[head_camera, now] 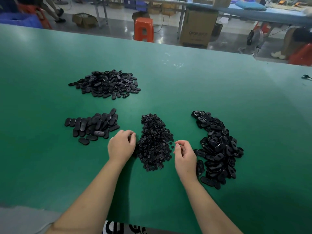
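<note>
Head view: a heap of small black discs (154, 142) lies on the green surface (168, 85) between the left hand (121, 144) and right hand (184, 154). Both grips curl at its edges; whether they clamp a disc cannot be told.

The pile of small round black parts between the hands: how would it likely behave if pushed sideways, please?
The pile of small round parts is loose, with strays at its edge, so it would probably spread rather than slide whole. The pieces look thin and flat, so likely light and hard to pinch singly.
</note>
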`<state>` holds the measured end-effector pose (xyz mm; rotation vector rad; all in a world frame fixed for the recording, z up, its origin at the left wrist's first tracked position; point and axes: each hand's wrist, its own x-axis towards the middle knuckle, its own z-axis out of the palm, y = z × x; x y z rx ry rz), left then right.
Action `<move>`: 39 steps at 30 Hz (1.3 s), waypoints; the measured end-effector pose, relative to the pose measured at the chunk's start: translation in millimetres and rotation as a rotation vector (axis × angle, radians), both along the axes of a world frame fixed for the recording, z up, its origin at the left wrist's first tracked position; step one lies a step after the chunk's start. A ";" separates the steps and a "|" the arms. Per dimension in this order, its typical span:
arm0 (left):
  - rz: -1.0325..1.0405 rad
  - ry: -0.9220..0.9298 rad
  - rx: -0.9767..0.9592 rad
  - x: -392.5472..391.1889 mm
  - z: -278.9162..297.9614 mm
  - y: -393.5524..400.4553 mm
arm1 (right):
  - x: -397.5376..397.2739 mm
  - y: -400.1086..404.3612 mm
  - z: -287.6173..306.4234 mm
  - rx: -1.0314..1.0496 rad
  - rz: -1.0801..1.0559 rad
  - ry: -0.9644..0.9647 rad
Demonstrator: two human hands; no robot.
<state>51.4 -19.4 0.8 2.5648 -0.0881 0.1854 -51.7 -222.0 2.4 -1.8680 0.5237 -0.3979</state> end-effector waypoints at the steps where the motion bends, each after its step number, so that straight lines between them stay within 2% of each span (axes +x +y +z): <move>1: 0.011 -0.008 -0.005 -0.4 -0.9 -1.4 | 0.7 0.1 -0.1 -0.013 0.001 0.009; 4: -0.015 -0.058 0.015 -3.0 -3.7 -3.0 | 2.7 1.1 2.1 -0.075 0.039 0.062; 8: -0.044 -0.038 -0.010 -3.1 -4.5 -1.1 | 6.9 -9.8 15.5 -0.113 0.154 0.157; 9: -0.054 -0.029 -0.013 -3.0 -4.1 -0.5 | 8.9 -16.9 21.3 -0.193 0.196 0.201; 13: -0.098 0.000 -0.015 -3.3 -4.0 1.1 | 16.4 -55.1 51.3 -0.766 0.361 0.532; 17: -0.109 0.001 -0.018 -1.5 -4.3 0.8 | 19.0 -85.4 65.4 -0.975 0.470 0.780; 25: -0.101 -0.015 -0.029 -1.3 -6.0 1.0 | 17.1 -94.8 61.3 -1.083 0.505 0.768; 28: -0.103 -0.021 -0.022 -0.8 -6.3 1.0 | 16.9 -96.0 61.2 -1.011 0.468 0.690; 32: -0.110 -0.020 -0.022 0.3 -7.6 1.6 | 16.7 -94.6 72.4 -0.783 0.274 0.396; 35: -0.125 -0.014 -0.018 0.4 -8.6 3.1 | 16.3 -84.0 73.2 -0.502 0.174 0.221; 39: -0.144 -0.023 -0.003 0.5 -8.8 3.5 | 12.2 -56.6 55.5 0.007 0.115 0.135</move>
